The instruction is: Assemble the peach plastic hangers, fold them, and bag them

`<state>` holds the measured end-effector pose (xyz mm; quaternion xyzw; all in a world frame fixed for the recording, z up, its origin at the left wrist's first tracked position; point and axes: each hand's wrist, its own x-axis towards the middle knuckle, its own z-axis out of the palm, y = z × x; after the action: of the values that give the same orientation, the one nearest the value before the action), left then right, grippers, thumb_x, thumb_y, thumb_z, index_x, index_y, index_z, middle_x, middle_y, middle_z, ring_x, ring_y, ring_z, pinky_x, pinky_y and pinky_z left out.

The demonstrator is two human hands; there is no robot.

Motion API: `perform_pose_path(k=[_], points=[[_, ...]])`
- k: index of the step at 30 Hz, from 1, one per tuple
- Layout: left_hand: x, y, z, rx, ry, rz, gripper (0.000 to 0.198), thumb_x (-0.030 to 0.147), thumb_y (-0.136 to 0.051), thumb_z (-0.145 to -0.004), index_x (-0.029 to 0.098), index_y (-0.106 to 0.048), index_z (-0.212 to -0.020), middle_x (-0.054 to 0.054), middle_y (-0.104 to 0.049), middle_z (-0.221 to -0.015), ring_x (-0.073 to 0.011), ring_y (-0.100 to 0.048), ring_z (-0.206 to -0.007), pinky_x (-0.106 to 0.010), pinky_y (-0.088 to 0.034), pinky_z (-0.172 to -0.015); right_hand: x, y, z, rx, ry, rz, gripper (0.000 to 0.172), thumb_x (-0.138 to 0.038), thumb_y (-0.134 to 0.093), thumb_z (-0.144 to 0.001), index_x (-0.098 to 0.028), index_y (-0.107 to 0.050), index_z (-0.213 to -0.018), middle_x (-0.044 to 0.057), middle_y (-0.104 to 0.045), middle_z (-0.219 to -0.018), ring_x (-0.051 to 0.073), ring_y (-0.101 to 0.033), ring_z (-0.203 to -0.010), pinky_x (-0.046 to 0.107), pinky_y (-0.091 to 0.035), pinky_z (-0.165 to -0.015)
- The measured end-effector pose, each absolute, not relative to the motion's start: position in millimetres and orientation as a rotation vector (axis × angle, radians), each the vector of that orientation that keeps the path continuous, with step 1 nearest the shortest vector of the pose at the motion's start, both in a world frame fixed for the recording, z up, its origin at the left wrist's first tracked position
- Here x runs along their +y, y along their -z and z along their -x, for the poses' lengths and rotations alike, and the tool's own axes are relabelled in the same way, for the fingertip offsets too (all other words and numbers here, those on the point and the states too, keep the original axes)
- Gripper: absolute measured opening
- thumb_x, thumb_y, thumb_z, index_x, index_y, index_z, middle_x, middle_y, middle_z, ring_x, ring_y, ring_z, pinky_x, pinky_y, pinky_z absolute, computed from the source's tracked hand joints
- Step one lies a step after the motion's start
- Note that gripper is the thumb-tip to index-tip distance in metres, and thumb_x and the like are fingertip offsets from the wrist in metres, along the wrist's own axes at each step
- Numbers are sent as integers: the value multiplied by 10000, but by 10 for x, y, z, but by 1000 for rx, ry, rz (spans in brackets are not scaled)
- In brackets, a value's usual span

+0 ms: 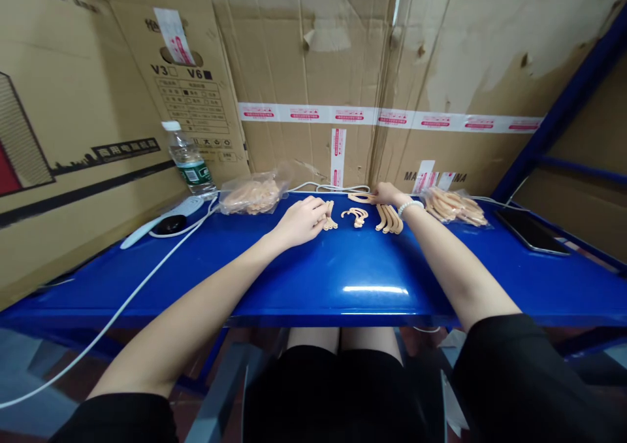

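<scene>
My left hand (304, 219) rests on the blue table (343, 273) with its fingers curled, pinching a small bunch of tan curved plastic pieces (330, 218). My right hand (386, 193) reaches toward the back of the table, its fingers closed on another tan curved piece (360, 198). A white bead bracelet (409, 206) circles that wrist. Between the hands lies a small loose cluster of tan pieces (356, 216). A neat row of curved tan pieces (389, 219) lies just under my right wrist.
A clear bag of tan pieces (252, 196) lies at back left, another bag (455, 206) at back right. A water bottle (189, 159), a white device (161, 221) with a cord (147, 283) sit left. A dark phone (531, 230) lies right. Cardboard walls surround the table.
</scene>
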<state>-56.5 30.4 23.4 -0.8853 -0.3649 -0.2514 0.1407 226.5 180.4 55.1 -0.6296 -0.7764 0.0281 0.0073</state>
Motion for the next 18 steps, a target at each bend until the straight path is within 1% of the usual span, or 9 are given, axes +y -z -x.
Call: perform_pose_path(k=[4, 8, 11, 14, 16, 18], points=[[285, -252, 549, -1060, 747, 2558, 200, 141, -486, -937, 164, -666, -1020, -104, -684, -1067, -259, -615, -1011, -380, -509, -861, 1874, -556, -2205, -2410, -157, 1973, 349, -363, -639, -961, -172, -615, -1252, 92, -628, -1265, 244, -646, -1079, 436, -565, -897], [290, -264, 556, -1068, 809, 2564, 187, 145, -510, -923, 172, -662, -1029, -96, -687, -1059, -260, -621, -1017, -388, -510, -878, 1867, -629, -2166, -2319, -249, 1912, 352, -364, -636, -963, -161, -613, -1249, 93, -632, -1252, 240, -650, -1063, 439, -569, -888], [272, -283, 556, -1080, 907, 2577, 169, 154, -505, -930, 180, -654, -1005, -87, -688, -1059, -250, -630, -1027, -384, -508, -906, 1791, -703, -2171, -2205, -351, 1846, 345, -359, -633, -966, -157, -612, -1245, 95, -639, -1232, 225, -658, -1033, 427, -577, -867], [237, -309, 543, -1121, 1071, 2581, 192, 177, -486, -948, 187, -628, -1078, -82, -684, -1108, -235, -638, -1038, -374, -509, -916, 1622, -747, -2232, -2089, -452, 1736, 317, -364, -625, -972, -154, -625, -1209, 83, -656, -1182, 208, -667, -985, 405, -584, -835], [213, -324, 524, -1161, 1198, 2586, 227, 184, -499, -942, 193, -595, -1147, -71, -683, -1115, -202, -656, -949, -350, -520, -870, 1451, -761, -2303, -2023, -512, 1630, 290, -360, -634, -964, -139, -641, -1151, 78, -681, -1110, 189, -675, -920, 367, -585, -790], [188, -334, 492, -1207, 1326, 2596, 266, 178, -530, -918, 198, -566, -1181, -51, -688, -1084, -148, -651, -784, -310, -526, -788, 1241, -771, -2384, -1975, -575, 1504, 268, -351, -669, -930, -132, -657, -1085, 81, -708, -1034, 176, -676, -845, 313, -574, -730]])
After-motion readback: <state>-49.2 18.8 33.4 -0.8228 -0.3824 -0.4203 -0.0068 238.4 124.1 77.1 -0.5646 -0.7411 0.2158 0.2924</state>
